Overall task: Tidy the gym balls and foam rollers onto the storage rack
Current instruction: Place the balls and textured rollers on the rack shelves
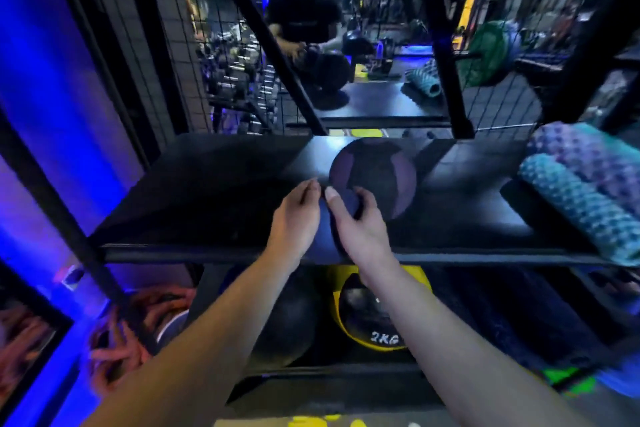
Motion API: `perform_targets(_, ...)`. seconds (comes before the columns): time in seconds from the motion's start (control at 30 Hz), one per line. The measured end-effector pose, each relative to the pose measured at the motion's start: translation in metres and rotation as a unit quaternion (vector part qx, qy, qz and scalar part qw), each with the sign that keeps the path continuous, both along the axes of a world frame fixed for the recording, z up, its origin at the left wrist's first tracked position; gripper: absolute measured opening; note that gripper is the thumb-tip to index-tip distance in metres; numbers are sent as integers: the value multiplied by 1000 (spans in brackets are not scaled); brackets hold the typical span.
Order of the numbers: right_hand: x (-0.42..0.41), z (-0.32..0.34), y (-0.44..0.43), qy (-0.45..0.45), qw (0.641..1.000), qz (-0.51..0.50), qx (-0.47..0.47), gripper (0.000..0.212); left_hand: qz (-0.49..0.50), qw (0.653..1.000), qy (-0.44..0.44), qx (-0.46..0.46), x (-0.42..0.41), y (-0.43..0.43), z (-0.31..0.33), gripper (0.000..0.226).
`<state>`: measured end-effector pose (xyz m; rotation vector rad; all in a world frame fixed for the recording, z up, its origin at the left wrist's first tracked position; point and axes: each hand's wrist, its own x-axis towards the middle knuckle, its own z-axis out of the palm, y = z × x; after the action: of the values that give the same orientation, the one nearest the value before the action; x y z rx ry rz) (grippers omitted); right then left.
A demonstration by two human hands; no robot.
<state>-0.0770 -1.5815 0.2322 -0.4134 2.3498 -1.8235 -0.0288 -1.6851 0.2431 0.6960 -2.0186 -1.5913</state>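
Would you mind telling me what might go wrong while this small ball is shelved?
The small blue ball, gripped by the left hand and right hand, sits at the front edge of the black metal shelf; released there, it may roll off. The teal knobbly foam roller overhangs that edge and might slip.

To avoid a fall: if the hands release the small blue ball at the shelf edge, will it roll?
Probably yes: the small ball is round and sits at the flat shelf edge. It seems firm, since the left hand and right hand leave no visible dent.

Perhaps four balls, two foam rollers
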Motion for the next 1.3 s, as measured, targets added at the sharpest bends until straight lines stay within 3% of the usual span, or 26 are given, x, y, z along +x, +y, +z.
perform_targets(0.1,-6,-16,-27,-24,997,71,-12,92,60,997,-34,-36,-3,-31,-10,41)
perform_targets(0.23,1,-27,-70,-17,984,179,10,79,112,989,-97,-29,16,-85,-17,51)
perform_targets(0.33,-2,-33,-104,32,964,252,84,71,131,957,-232,-115,20,-111,-21,44)
perform_targets(0.4,-7,-31,-122,65,951,275,123,67,139,941,-271,-148,17,-126,-24,47)
perform_targets(0.6,-2,-17,-143,76,950,248,175,53,116,967,-195,-118,16,-153,-27,49)
perform_targets(0.73,-12,12,-114,223,907,233,272,49,143,958,-225,-106,15,-168,-24,49)
perform_targets(0.83,-28,49,-89,298,929,114,186,35,154,947,-251,-129,6,-166,-14,42)
perform_targets(0.87,-39,58,-83,316,931,81,163,38,155,946,-252,-136,2,-164,-11,40)
perform_targets(0.93,-64,68,-70,315,922,48,221,74,163,943,-249,-149,-5,-161,-10,36)
perform_targets(1.03,-90,65,-47,145,911,59,381,137,176,943,-229,-163,-10,-161,-9,32)
perform_targets(1.13,-98,54,-34,83,927,68,360,149,207,933,-178,-234,-13,-161,-8,28)
perform_targets(1.3,-97,42,-27,110,935,36,335,146,149,938,-63,-308,-11,-161,-15,23)
